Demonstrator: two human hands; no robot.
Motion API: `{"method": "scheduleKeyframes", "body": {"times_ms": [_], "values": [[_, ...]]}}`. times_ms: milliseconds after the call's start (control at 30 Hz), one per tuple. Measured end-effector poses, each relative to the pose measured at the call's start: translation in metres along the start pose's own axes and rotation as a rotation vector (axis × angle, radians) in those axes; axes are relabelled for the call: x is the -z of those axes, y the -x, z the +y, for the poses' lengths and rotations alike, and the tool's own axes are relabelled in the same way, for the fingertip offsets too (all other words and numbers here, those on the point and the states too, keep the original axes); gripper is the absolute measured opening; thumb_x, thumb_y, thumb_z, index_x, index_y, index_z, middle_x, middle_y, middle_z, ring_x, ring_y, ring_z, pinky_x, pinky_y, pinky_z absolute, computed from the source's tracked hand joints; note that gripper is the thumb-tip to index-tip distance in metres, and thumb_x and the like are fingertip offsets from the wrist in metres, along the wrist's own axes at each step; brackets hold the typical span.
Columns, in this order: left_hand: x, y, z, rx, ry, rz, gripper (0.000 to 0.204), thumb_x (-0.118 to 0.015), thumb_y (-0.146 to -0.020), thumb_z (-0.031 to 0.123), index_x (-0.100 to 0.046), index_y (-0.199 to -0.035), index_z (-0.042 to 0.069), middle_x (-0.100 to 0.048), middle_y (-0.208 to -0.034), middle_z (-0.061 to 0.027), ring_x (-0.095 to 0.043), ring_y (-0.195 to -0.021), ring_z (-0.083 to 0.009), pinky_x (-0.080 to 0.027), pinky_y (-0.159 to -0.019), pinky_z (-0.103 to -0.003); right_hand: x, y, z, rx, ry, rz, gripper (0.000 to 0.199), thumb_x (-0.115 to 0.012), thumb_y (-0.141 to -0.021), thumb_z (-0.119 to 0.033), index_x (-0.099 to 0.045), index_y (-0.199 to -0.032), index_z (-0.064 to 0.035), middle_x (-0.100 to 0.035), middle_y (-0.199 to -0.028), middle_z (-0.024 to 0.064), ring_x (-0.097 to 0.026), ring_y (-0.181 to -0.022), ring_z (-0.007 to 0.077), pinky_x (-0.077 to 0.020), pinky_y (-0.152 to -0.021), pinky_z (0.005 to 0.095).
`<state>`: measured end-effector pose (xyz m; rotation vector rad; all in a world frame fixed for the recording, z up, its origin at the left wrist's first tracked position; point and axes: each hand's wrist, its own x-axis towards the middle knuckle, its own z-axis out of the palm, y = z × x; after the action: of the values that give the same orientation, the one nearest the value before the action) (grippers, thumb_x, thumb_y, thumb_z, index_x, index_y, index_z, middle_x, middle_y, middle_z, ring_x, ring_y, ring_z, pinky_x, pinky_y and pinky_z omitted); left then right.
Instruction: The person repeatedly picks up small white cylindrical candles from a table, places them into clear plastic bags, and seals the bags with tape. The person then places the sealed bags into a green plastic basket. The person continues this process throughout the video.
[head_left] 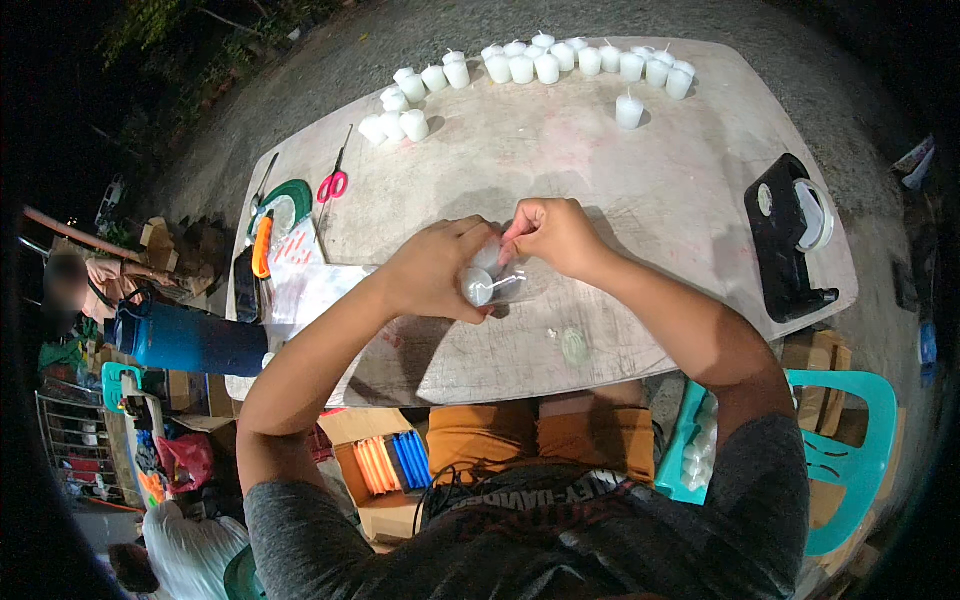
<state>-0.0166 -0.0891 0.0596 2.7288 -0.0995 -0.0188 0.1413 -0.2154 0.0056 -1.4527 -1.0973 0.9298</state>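
My left hand (440,265) is closed around a small clear plastic bag (512,287) above the middle of the table. Through the plastic shows the round end of a white votive candle (478,288), with at least one more pale shape beside it. My right hand (555,235) has its thumb and fingertips pinched together at the upper edge of the bag; what lies right between them is mostly hidden. Along the table's far edge stand several white candles (521,69) with short wicks. A single candle (629,112) stands apart from that row, nearer to me.
Pink-handled scissors (333,186), an orange cutter (262,247) and a green tape roll (293,197) lie at the left beside plastic sheets (310,290) and a blue bottle (190,338). A black tape dispenser (780,240) stands right. Teal chairs and an open carton (385,515) flank my lap.
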Motion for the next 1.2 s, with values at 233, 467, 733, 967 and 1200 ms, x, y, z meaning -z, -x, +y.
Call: {"method": "scheduleKeyframes", "body": {"times_ms": [233, 467, 733, 967, 1200], "values": [[-0.008, -0.008, 0.005, 0.025, 0.059, -0.012, 0.059, -0.079, -0.052, 0.029, -0.049, -0.095, 0.002, -0.053, -0.091, -0.015, -0.055, -0.088, -0.0344, -0.046, -0.075, -0.038, -0.012, 0.006, -0.002, 0.028, 0.273, 0.13, 0.014, -0.07, -0.069, -0.003, -0.058, -0.075, -0.0005, -0.064, -0.069, 0.0087, -0.059, -0.063, 0.0136, -0.0463, -0.057, 0.0276], [-0.008, -0.003, 0.015, 0.125, -0.174, 0.17, 0.071, -0.077, -0.056, 0.041, -0.049, -0.108, 0.002, -0.054, -0.1, -0.0163, -0.055, -0.093, -0.0342, -0.043, -0.082, -0.041, 0.006, -0.007, 0.011, 0.02, -0.013, -0.012, 0.022, -0.071, -0.075, -0.003, -0.056, -0.091, -0.001, -0.061, -0.073, 0.0046, -0.055, -0.066, 0.009, -0.0456, -0.061, 0.0255], [-0.014, 0.011, 0.039, 0.275, -0.124, 0.173, 0.08, -0.075, -0.058, 0.05, -0.047, -0.116, 0.002, -0.055, -0.111, -0.0166, -0.056, -0.101, -0.034, -0.044, -0.087, -0.041, 0.008, 0.002, 0.012, 0.214, 0.15, -0.006, 0.011, -0.071, -0.076, -0.004, -0.061, -0.074, -0.0001, -0.063, -0.076, 0.0016, -0.053, -0.067, 0.0059, -0.0444, -0.061, 0.0225], [-0.024, 0.012, 0.037, 0.154, -0.17, 0.277, 0.069, -0.075, -0.058, 0.044, -0.049, -0.106, 0.002, -0.054, -0.101, -0.0163, -0.056, -0.094, -0.035, -0.045, -0.084, -0.042, -0.004, 0.007, 0.0, 0.055, 0.184, 0.043, 0.014, -0.073, -0.075, -0.006, -0.06, -0.071, -0.0005, -0.062, -0.069, 0.0014, -0.054, -0.063, 0.0075, -0.0454, -0.059, 0.0236], [-0.022, -0.007, 0.04, 0.153, 0.4, 0.675, 0.06, -0.074, -0.061, 0.023, -0.044, -0.109, 0.003, -0.05, -0.106, -0.0135, -0.053, -0.098, -0.0285, -0.042, -0.087, -0.037, 0.023, 0.018, -0.025, 0.436, -0.208, 0.059, 0.026, -0.069, -0.076, -0.003, -0.06, -0.1, -0.0021, -0.06, -0.103, 0.0037, -0.053, -0.088, 0.0093, -0.0439, -0.075, 0.0229]]}}
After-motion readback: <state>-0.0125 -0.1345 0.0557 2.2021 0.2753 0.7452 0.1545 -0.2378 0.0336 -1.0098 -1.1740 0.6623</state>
